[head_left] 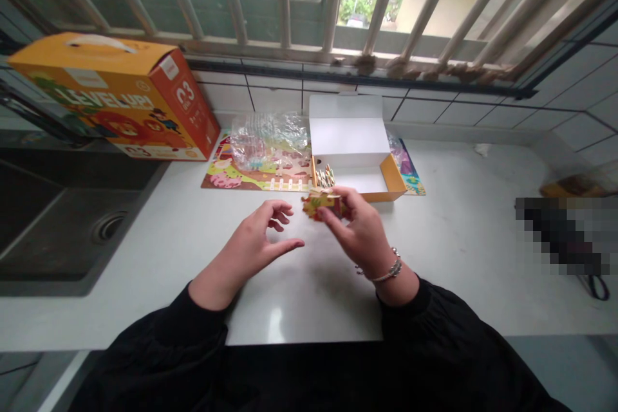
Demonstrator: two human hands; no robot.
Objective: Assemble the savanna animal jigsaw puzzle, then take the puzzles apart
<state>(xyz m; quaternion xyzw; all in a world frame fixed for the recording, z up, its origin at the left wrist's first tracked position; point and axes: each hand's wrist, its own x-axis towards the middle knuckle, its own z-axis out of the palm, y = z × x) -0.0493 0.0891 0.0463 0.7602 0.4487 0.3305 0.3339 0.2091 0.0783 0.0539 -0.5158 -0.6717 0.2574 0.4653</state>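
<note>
My right hand (pixel 360 225) grips a small stack of colourful jigsaw puzzle pieces (pixel 316 206) between thumb and fingers, just in front of an open cardboard box (pixel 393 177). Left of it, my left hand (pixel 263 238) is held over the counter with thumb and fingers apart and nothing in them. The box has a white inside and orange sides, and its lid stands up at the back. More puzzle pieces (pixel 325 175) stand on edge in the box's left end.
Beneath the box lies an illustrated board (pixel 226 180) with crumpled clear plastic (pixel 268 141) on it. A large orange carton (pixel 120 96) stands at the back left, beside a dark sink (pixel 82 286). A blurred-out dark object (pixel 560 238) lies on the counter at right. Window bars rise behind.
</note>
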